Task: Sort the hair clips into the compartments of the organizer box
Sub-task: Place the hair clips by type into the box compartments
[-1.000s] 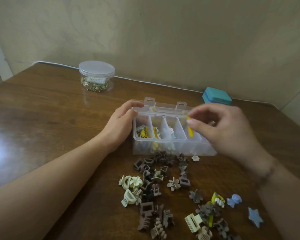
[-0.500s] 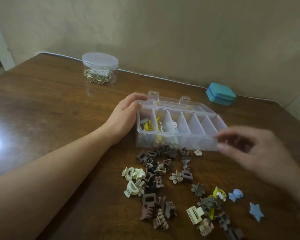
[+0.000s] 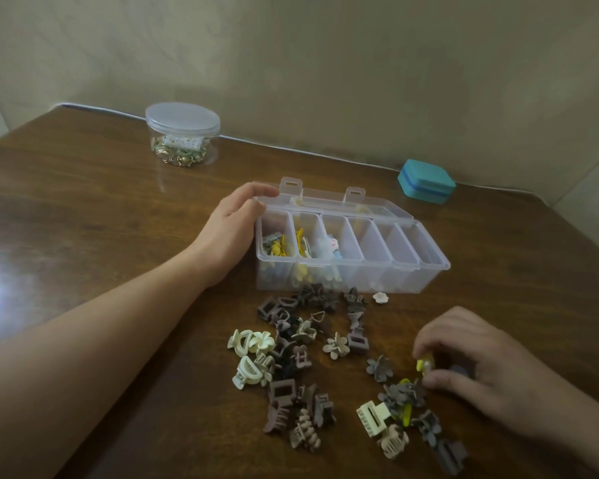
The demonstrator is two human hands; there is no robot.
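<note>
Clips lie scattered across the bench in front of the organizer box, mostly brown and cream ones, with only the three left-hand compartments holding anything so far. We see our left hand resting against the box's left end, fingers relaxed along its edge, nothing held. Our right hand is down among the loose pieces at the right of the pile, fingertips pinching a small yellow clip — the grip is closed on it, just above the wood.

We judge the risks from here as small but real. The pinch is only fingertip-deep, so the yellow clip could slip on the way over and drop into the wrong compartment or back into the pile. A grey flower clip sits right under the thumb and could snag and get dragged along. The box is light and open — a careless knock from the right hand could shift it if the left lets go.
</note>
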